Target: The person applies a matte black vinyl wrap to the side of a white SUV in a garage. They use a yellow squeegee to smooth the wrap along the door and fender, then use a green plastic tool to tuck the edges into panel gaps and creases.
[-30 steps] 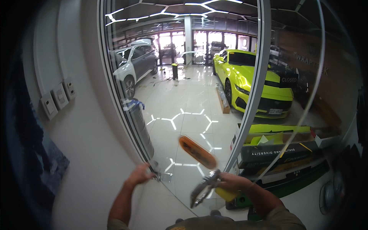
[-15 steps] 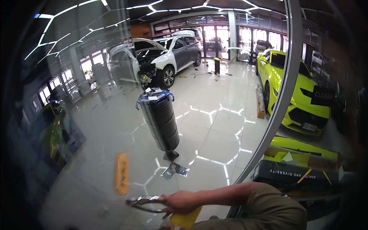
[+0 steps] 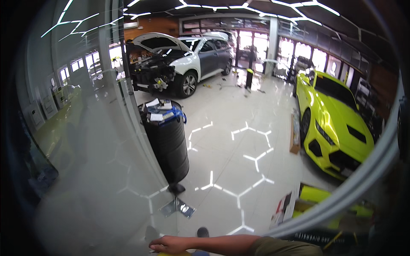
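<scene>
My right hand [image 3: 167,245] reaches in from the lower right, low at the bottom edge, beside the lower edge of the glass door [image 3: 128,145]. Its fingers are curled in, and what they hold, if anything, is hidden. Just below it shows a sliver of something flat and yellow [image 3: 174,254], mostly cut off by the frame; whether this hand holds it I cannot tell. An olive sleeve [image 3: 284,248] covers the upper part of that arm. A dark shoe tip [image 3: 203,232] stands on the floor beyond my forearm. My left hand is out of view.
Past the door stands a black drum [image 3: 165,147] topped with papers and blue material. A white-and-grey car [image 3: 200,64] with raised hood is behind it. A lime-green car [image 3: 337,115] and a long carton [image 3: 295,132] are right. A curved metal frame [image 3: 341,205] crosses boxes at lower right.
The glass door's edge now shows left of the drum, and the view has shifted. My right hand has moved lower and left, off the chrome handle it was at; the orange sign has left view.
</scene>
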A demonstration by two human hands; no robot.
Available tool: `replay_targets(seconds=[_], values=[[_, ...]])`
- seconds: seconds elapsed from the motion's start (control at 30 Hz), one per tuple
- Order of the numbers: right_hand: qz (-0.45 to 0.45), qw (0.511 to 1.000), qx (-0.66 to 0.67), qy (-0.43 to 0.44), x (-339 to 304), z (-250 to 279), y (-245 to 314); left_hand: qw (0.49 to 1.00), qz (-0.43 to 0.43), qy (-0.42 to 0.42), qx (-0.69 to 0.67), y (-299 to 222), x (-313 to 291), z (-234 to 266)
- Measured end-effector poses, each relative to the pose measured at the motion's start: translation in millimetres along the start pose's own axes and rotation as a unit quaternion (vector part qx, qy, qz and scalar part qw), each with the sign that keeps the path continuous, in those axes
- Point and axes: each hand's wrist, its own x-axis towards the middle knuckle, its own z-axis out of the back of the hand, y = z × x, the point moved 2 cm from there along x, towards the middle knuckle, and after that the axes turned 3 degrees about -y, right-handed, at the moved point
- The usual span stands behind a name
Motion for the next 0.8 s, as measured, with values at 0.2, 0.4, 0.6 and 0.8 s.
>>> replay_targets(seconds=[0.2, 0.4, 0.6, 0.8], values=[[-0.107, 0.994, -0.008, -0.002, -4, 157, -53, 0.999, 0.049, 0.017, -0.006, -48, 131, 33], [-0.261, 0.941, 0.054, -0.208, -109, 355, -141, 0.962, 0.264, 0.056, -0.033, -2, 187, 65], [-0.312, 0.79, 0.208, -0.486, -229, 522, -225, 0.897, 0.432, 0.043, -0.078, -30, 250, 60], [-0.296, 0.788, 0.12, -0.526, -293, 695, -248, 0.957, -0.01, -0.057, -0.283, -387, 494, 88]])
